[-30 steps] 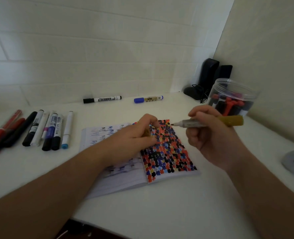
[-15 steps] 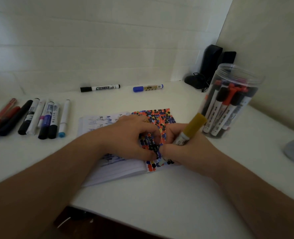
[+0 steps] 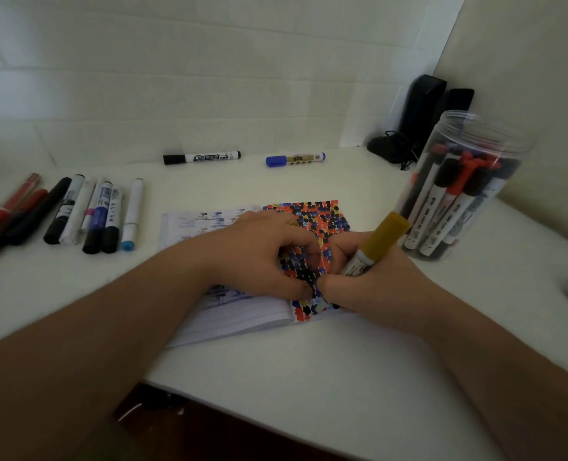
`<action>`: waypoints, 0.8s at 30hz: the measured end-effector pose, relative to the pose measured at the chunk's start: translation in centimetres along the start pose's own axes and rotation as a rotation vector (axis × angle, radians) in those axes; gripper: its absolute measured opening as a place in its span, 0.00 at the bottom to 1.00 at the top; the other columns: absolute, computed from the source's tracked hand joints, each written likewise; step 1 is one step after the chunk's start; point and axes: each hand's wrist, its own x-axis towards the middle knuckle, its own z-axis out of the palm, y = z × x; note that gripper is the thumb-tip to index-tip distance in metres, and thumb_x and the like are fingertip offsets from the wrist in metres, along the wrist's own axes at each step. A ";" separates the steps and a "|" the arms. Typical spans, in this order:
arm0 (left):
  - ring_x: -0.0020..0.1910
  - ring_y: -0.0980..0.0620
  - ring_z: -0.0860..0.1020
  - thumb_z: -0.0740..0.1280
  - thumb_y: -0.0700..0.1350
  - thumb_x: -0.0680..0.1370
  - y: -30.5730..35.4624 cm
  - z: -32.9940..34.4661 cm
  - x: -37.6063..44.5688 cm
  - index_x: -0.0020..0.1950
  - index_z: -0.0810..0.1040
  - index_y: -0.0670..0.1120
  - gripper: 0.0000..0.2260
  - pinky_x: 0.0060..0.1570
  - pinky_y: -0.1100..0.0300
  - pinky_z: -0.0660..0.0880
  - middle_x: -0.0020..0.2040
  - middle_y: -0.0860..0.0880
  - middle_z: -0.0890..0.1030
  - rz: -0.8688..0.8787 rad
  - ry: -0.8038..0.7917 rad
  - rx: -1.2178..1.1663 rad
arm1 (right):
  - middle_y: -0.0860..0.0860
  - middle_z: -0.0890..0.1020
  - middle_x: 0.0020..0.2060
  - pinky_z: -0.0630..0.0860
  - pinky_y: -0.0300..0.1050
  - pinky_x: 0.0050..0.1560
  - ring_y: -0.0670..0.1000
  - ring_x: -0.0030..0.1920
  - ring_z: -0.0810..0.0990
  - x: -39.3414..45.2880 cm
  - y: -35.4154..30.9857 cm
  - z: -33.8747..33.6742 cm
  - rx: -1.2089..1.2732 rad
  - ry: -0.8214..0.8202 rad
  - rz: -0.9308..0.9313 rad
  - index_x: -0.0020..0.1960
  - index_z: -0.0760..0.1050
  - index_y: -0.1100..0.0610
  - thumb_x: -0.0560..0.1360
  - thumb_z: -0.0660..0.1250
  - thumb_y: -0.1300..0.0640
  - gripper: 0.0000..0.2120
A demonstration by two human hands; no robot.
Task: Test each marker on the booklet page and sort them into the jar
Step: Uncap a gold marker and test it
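On the near middle of the surface (image 3: 309,354) lies the open booklet (image 3: 242,314), where the left hand (image 3: 259,251) rests with fingers curled, apparently pinning the dotted page so it stays flat. The right hand (image 3: 369,281) has its fingers clamped round the marker (image 3: 375,242), tip down on the page, likely to test it. The jar (image 3: 459,194) stands just right, within reach; untested markers (image 3: 76,214) wait far left.

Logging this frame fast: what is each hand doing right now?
Left hand: fingers curled, resting on the booklet; whether it holds anything cannot be told.
Right hand: grips the yellow-capped marker, tip down on the page.
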 end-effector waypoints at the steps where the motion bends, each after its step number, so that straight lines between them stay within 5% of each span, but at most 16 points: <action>1: 0.51 0.55 0.71 0.70 0.68 0.65 0.0 0.0 0.0 0.56 0.78 0.63 0.22 0.56 0.51 0.70 0.49 0.55 0.74 -0.001 -0.001 -0.001 | 0.61 0.77 0.31 0.74 0.44 0.30 0.52 0.30 0.76 0.0 0.0 0.0 -0.004 0.003 -0.001 0.34 0.71 0.61 0.70 0.75 0.66 0.13; 12: 0.52 0.56 0.71 0.69 0.70 0.65 -0.1 0.1 -0.1 0.56 0.78 0.64 0.23 0.54 0.53 0.68 0.50 0.57 0.74 0.004 -0.009 -0.007 | 0.57 0.75 0.28 0.71 0.39 0.30 0.48 0.29 0.73 -0.1 -0.1 0.0 0.020 -0.037 -0.001 0.34 0.70 0.63 0.70 0.75 0.66 0.14; 18: 0.51 0.57 0.71 0.71 0.68 0.66 -0.1 0.1 0.0 0.55 0.77 0.64 0.20 0.52 0.55 0.66 0.49 0.57 0.74 0.003 -0.010 -0.016 | 0.59 0.75 0.29 0.77 0.49 0.33 0.52 0.31 0.76 0.1 0.3 -0.1 0.043 0.009 0.037 0.34 0.70 0.61 0.71 0.74 0.67 0.13; 24: 0.51 0.55 0.72 0.71 0.68 0.66 0.0 0.0 -0.1 0.55 0.77 0.64 0.20 0.56 0.51 0.70 0.50 0.55 0.75 -0.006 -0.011 -0.019 | 0.59 0.75 0.29 0.75 0.41 0.31 0.49 0.29 0.75 0.1 0.2 0.1 0.049 -0.002 0.019 0.35 0.70 0.64 0.71 0.75 0.67 0.14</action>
